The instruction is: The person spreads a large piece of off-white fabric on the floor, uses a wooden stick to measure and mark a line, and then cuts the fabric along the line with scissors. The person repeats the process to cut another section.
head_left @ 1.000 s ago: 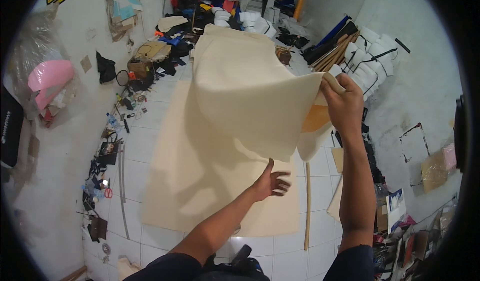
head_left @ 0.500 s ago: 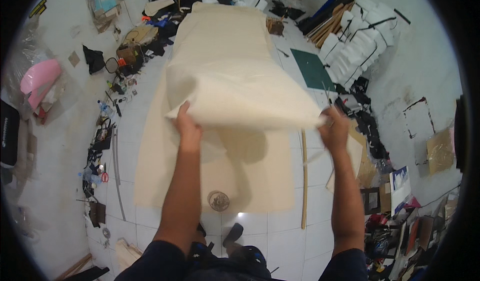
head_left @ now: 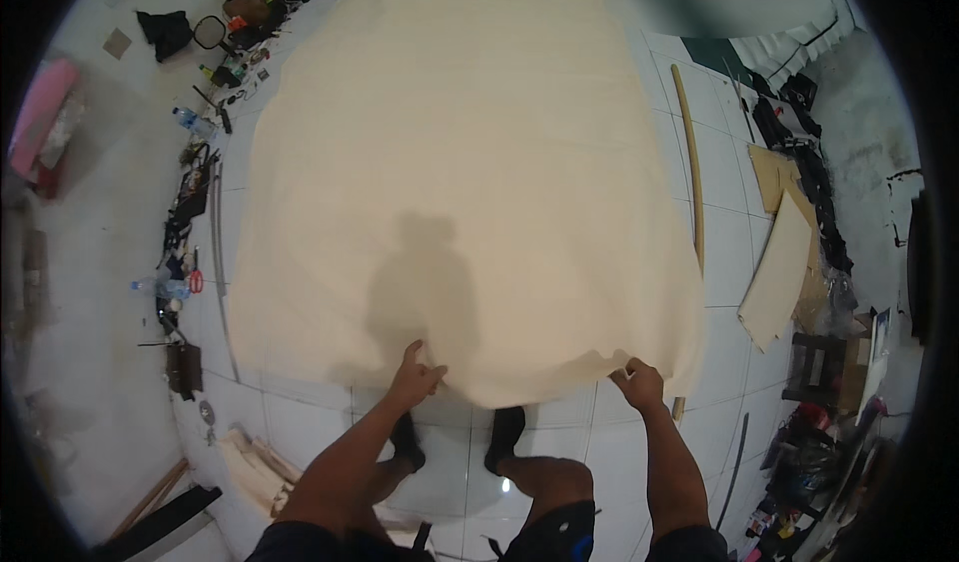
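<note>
With the clock face centred on the sheet and twelve pointing away from the person, the left hand point(head_left: 415, 378) is at half past six, above the sheet's near edge. Its index finger points out and another digit stands apart from it; whether the curled fingers have hold of the edge, I cannot tell. The right hand point(head_left: 640, 383), near five o'clock, has its fingers closed in a pinch on that same edge, which lifts a little there.

The large cream sheet point(head_left: 470, 162) spreads over the tiled floor point(head_left: 639, 442) from the hands toward twelve, a shadow falling on its near half. Two dark-covered feet point(head_left: 507, 430) stand at six, just beyond the edge.

At three, a long tan pole point(head_left: 689, 162) runs partly under the sheet. Farther out, a cream panel point(head_left: 779, 272) lies between three and four, a green mat point(head_left: 717, 54) at two, and red-handled scissors point(head_left: 196, 280) between eight and nine.
</note>
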`<act>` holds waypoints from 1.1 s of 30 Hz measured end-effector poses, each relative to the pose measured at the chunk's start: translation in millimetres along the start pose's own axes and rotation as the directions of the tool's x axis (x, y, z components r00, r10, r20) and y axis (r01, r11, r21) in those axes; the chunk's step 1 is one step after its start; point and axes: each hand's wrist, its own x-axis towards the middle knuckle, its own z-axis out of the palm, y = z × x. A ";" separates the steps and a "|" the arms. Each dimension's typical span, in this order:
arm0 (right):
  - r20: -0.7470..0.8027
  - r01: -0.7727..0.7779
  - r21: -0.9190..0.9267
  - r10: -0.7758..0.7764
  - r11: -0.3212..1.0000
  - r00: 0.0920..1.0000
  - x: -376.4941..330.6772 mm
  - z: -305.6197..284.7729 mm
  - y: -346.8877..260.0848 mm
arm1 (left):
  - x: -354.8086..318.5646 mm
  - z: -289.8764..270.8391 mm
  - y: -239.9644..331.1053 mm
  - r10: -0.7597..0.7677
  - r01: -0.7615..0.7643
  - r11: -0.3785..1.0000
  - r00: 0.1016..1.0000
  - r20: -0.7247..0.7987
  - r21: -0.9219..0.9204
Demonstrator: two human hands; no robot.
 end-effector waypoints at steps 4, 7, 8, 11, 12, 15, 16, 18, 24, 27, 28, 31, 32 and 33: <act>-0.248 0.124 0.043 -0.110 0.991 0.962 51.2 82.3 17.5 | 78.4 -71.1 -99.6 0.259 -0.212 0.946 0.949 -0.179 0.244; -0.323 0.302 0.015 -0.282 0.953 0.904 80.7 147.5 41.2 | 114.2 -150.4 -168.1 0.293 -0.169 0.903 0.915 -0.278 0.395; -0.340 0.320 -0.019 -0.307 0.947 0.889 87.4 161.2 48.0 | 115.7 -166.6 -182.3 0.111 -0.012 0.954 0.942 -0.316 0.299; -0.369 0.270 0.036 -0.239 0.962 0.898 97.5 202.9 62.3 | 118.9 -186.8 -224.5 -0.346 0.372 0.928 0.891 -0.293 0.036; -0.372 0.241 0.051 -0.206 0.969 0.905 98.8 216.4 70.8 | 118.6 -187.7 -242.3 -0.478 0.481 0.875 0.840 -0.255 -0.055; -0.475 0.318 0.104 -0.234 0.942 0.849 92.0 268.0 106.1 | 133.3 -171.0 -278.9 -0.457 0.420 0.877 0.879 -0.136 -0.232; -0.456 0.318 -0.042 -0.301 0.947 0.837 85.4 273.4 97.9 | 131.8 -164.2 -281.5 -0.461 0.418 0.864 0.881 -0.107 -0.281; -0.455 0.324 -0.108 -0.336 0.940 0.825 71.6 279.3 79.2 | 134.3 -162.5 -292.8 -0.420 0.324 0.828 0.899 -0.124 -0.457; -0.576 0.139 -0.182 -0.221 0.973 0.787 54.3 284.2 107.9 | 169.8 -153.4 -317.0 -0.078 -0.236 0.633 0.928 -0.364 -0.738; -0.751 -0.036 -0.174 -0.109 0.984 0.651 48.5 289.6 130.8 | 179.1 -168.9 -322.2 -0.128 -0.402 0.624 0.794 -0.595 -0.671; -0.755 -0.074 -0.075 -0.008 0.994 0.655 47.9 289.2 145.8 | 189.4 -175.1 -328.5 -0.030 -0.512 0.653 0.719 -0.694 -0.558; -0.709 -0.086 0.204 0.208 0.975 0.674 56.7 294.4 200.6 | 182.8 -193.7 -296.3 0.004 -0.656 0.669 0.473 -0.881 -0.349; -0.743 -0.032 0.182 0.159 0.983 0.650 65.0 299.9 218.1 | 176.8 -206.1 -281.6 0.079 -0.731 0.623 0.415 -0.906 -0.280; -0.799 0.004 0.146 0.115 0.989 0.590 76.3 305.0 212.6 | 168.0 -221.2 -269.8 0.143 -0.796 0.571 0.335 -0.931 -0.199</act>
